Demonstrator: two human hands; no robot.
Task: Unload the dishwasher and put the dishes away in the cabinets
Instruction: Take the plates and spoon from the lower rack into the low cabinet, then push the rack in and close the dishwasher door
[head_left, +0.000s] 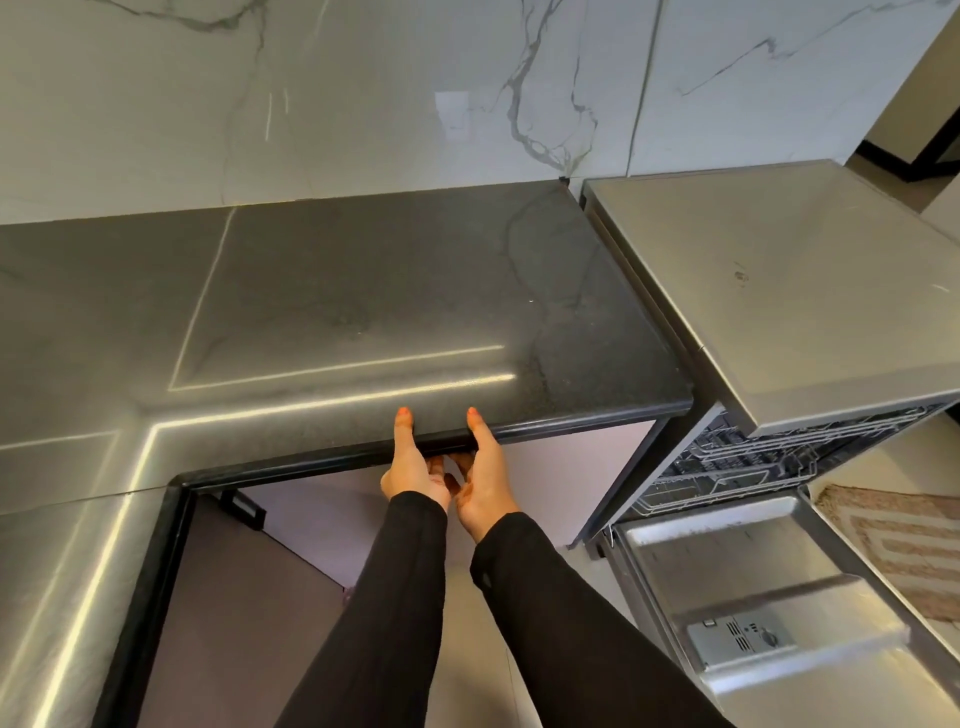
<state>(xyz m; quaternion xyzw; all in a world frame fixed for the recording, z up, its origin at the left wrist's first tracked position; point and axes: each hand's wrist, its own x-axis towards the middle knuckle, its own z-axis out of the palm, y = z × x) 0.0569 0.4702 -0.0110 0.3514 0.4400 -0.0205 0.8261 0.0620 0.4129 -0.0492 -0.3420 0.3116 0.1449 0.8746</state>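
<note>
Dark countertop beside the open dishwasher: left hand and right hand reach under its edge, thumbs on top; what the hidden fingers hold, I cannot tell.

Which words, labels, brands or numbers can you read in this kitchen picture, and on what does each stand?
None can be read.
Detergent dispenser on the dishwasher door: small marks, too blurred to read.
Countertop, wall and dishwasher top: no text shows.
</note>
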